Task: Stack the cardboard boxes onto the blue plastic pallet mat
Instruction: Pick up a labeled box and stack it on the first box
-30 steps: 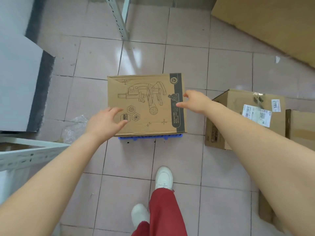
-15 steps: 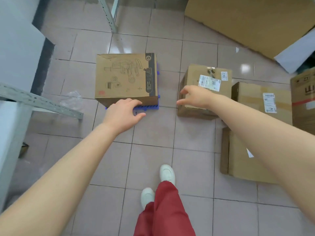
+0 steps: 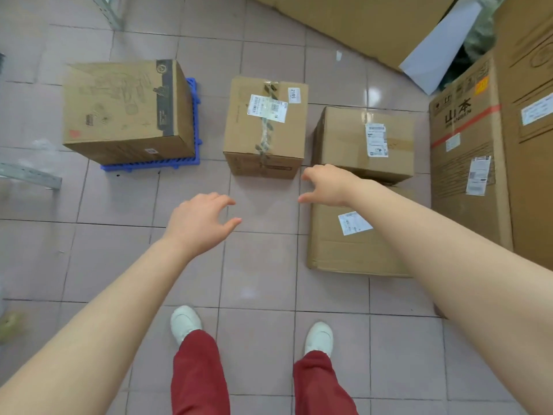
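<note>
A printed cardboard box point(image 3: 125, 109) rests on the blue plastic pallet mat point(image 3: 191, 145), whose edge shows along the box's front and right sides. To its right a taped box with white labels point(image 3: 264, 124) stands on the floor. My left hand point(image 3: 200, 220) hovers open over the tiles in front of that taped box, holding nothing. My right hand point(image 3: 326, 184) is open too, near the taped box's front right corner, fingers curved and apart from it. Further right sit a labelled box point(image 3: 365, 139) and a flat box point(image 3: 344, 238) under my right forearm.
Tall cartons point(image 3: 469, 151) line the right side, and a large cardboard sheet point(image 3: 359, 22) leans at the back. A metal shelf frame point(image 3: 30, 175) juts in from the left. My feet in white shoes point(image 3: 185, 322) stand on the tiled floor.
Both hands have come off the printed box on the mat and shifted right, now in front of the taped box. The view has swung right, showing more boxes.
</note>
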